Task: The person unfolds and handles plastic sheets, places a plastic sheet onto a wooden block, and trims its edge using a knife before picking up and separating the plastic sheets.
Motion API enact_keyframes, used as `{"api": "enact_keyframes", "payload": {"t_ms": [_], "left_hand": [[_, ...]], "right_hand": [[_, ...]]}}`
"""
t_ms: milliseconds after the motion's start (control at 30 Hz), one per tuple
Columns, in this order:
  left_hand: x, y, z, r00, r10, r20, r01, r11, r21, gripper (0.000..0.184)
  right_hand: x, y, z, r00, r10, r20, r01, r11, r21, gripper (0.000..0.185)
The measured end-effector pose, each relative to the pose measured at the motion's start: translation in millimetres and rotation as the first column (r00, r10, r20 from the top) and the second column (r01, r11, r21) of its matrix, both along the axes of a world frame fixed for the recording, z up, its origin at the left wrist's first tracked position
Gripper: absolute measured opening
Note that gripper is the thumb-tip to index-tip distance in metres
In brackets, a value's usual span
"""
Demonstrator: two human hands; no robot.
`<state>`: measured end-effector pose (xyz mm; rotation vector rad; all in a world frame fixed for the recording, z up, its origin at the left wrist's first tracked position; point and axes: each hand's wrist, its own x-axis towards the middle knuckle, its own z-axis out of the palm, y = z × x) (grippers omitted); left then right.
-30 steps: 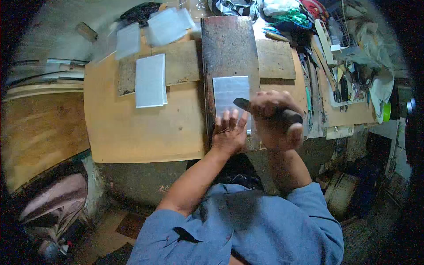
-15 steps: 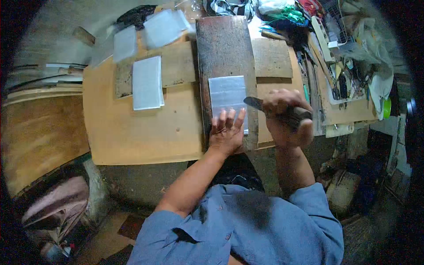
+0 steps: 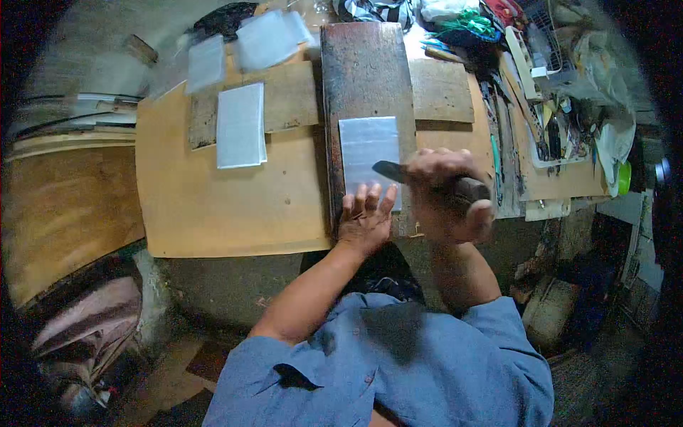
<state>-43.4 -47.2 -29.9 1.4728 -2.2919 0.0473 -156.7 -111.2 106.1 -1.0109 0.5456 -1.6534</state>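
Knife point(image 3: 388, 170) clenched in right hand point(image 3: 442, 206), pointing left over board point(image 3: 366, 75); sheet point(image 3: 368, 146) lengthwise along it under spread left hand point(image 3: 366, 224).

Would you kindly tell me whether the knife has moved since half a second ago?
Yes, the knife has moved left relative to the dark wooden board.

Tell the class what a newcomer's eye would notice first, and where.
Probably the dark knife-like tool gripped in the right hand, its blade over the pale sheet. Next, the left hand laid on that sheet, atop a dark wooden board. Then the green bundle beyond, to the right.
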Motion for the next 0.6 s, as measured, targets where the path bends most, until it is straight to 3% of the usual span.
{"api": "enact_keyframes", "payload": {"t_ms": [100,167,200,267,300,367,433,467,500,600], "left_hand": [[2,2,0,1.000,-0.007,0.027,0.006,1.000,0.020,0.047],[2,1,10,1.000,0.006,0.022,-0.009,0.991,0.136,0.042],[3,1,11,1.000,-0.017,0.025,0.013,0.985,0.171,0.040],[1,2,-6,0.994,-0.039,-0.106,0.046,0.997,0.066,0.036],[2,4,-3,0.994,-0.038,-0.106,0.045,0.997,0.066,0.036],[3,6,3,1.000,-0.028,0.010,0.026,0.992,0.127,0.036],[3,4,3,0.998,-0.056,0.029,0.050,0.984,0.171,0.035],[1,3,3,0.999,-0.012,0.036,0.008,0.993,0.117,0.033],[0,4,2,0.999,0.033,0.043,-0.036,0.997,0.066,0.032],[2,7,5,1.000,0.006,0.017,-0.009,0.981,0.191,0.034]], "right_hand": [[11,3,0,0.989,0.120,0.081,-0.124,0.991,0.046,0.060],[26,5,15,0.974,0.152,0.167,-0.149,0.988,-0.030,0.061],[27,4,16,0.983,0.150,0.104,-0.146,0.988,-0.047,0.061],[29,-3,-11,0.989,0.145,0.011,-0.146,0.989,0.024,0.067],[31,-6,-15,0.987,0.139,-0.083,-0.131,0.987,0.094,0.073],[31,-10,-11,0.984,0.144,-0.102,-0.128,0.982,0.142,0.075],[33,-7,-12,0.998,-0.055,-0.041,0.061,0.983,0.173,0.075],[23,-3,-15,0.995,0.081,0.062,-0.083,0.996,0.025,0.059],[18,-4,-18,0.994,0.084,0.063,-0.086,0.996,0.026,0.059],[13,-7,-24,0.970,0.237,-0.058,-0.241,0.969,-0.060,0.059]]}}
